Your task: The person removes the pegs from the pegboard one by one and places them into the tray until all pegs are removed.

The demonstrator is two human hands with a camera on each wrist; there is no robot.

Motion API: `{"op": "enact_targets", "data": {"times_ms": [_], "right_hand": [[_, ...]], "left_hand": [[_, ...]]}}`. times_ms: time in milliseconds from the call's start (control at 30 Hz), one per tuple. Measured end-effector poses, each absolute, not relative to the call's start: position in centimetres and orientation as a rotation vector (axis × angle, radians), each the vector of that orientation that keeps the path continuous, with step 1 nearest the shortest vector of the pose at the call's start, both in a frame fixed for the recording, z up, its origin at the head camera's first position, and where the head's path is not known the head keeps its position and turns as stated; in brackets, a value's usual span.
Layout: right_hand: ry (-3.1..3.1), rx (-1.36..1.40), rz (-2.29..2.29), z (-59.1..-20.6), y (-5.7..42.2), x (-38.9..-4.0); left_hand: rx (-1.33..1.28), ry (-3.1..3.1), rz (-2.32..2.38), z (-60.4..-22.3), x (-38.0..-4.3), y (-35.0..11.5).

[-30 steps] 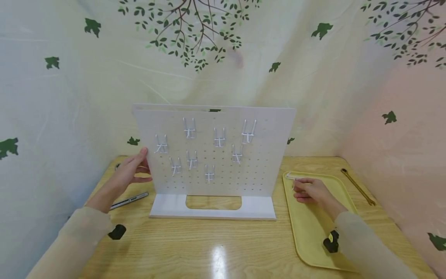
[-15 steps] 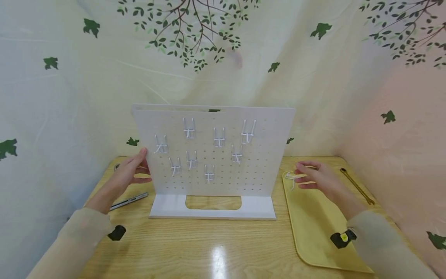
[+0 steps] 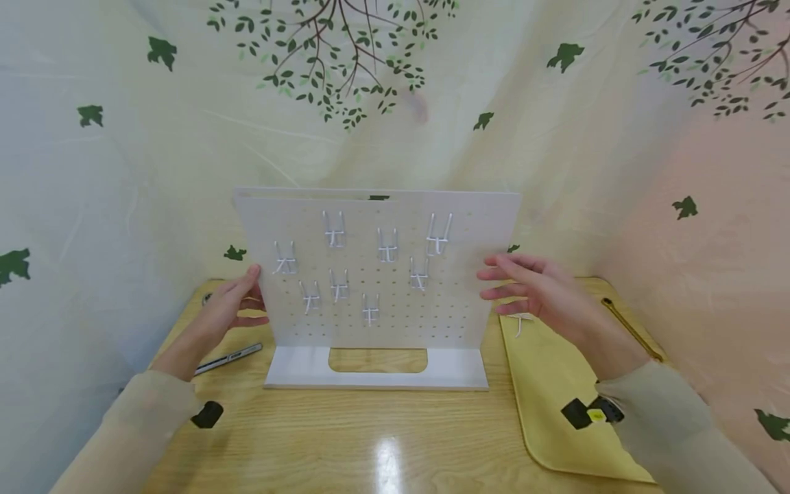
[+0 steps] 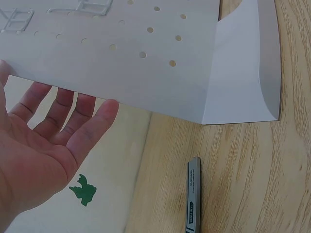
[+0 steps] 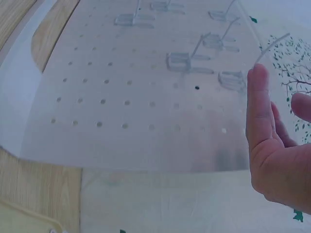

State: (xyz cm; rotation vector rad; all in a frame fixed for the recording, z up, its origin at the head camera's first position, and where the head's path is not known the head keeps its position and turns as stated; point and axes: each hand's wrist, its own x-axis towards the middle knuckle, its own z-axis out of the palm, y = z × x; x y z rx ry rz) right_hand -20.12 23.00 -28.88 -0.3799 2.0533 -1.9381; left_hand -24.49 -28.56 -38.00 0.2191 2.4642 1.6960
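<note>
A white pegboard (image 3: pixel 370 271) stands on the wooden surface (image 3: pixel 308 439), between its left and right edges, bearing metal hooks (image 3: pixel 387 250). The left hand (image 3: pixel 222 305) has its grip clamped on the board's left edge; the right hand (image 3: pixel 552 298), grip apart, holds nothing beside the right edge, contact unclear. The panel seems light, stiff and smooth, best held by both side edges.

Left arm (image 3: pixel 123 436) comes in from lower left, angled up and inward; left grip (image 3: pixel 223 309) has thumb uppermost, opposing slightly bent, separated fingers (image 4: pixel 59 109) in a pinch. Right arm (image 3: pixel 685 432) mirrors it from lower right. Right grip (image 3: pixel 546 298) is raised, near-straight fingers (image 3: pixel 503 291) pointing left, thumb (image 5: pixel 302 107) apart, nothing pinched.
</note>
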Motion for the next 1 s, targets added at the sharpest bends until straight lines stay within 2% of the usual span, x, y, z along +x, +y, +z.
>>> {"op": "enact_targets", "data": {"times_ms": [200, 467, 1000], "right_hand": [[1.627, -0.390, -2.069, -28.3, 19.8, -20.4], [1.462, -0.348, -2.086, -28.4, 16.6, -21.2], [1.445, -0.265, -2.139, -27.8, 15.0, -21.9]], "left_hand": [[0.222, 2.475, 1.681, -37.9, -24.4, -28.4], [0.211, 2.474, 1.687, -37.9, -24.4, -28.5], [0.226, 2.476, 1.694, -38.2, -24.6, -28.6]]}}
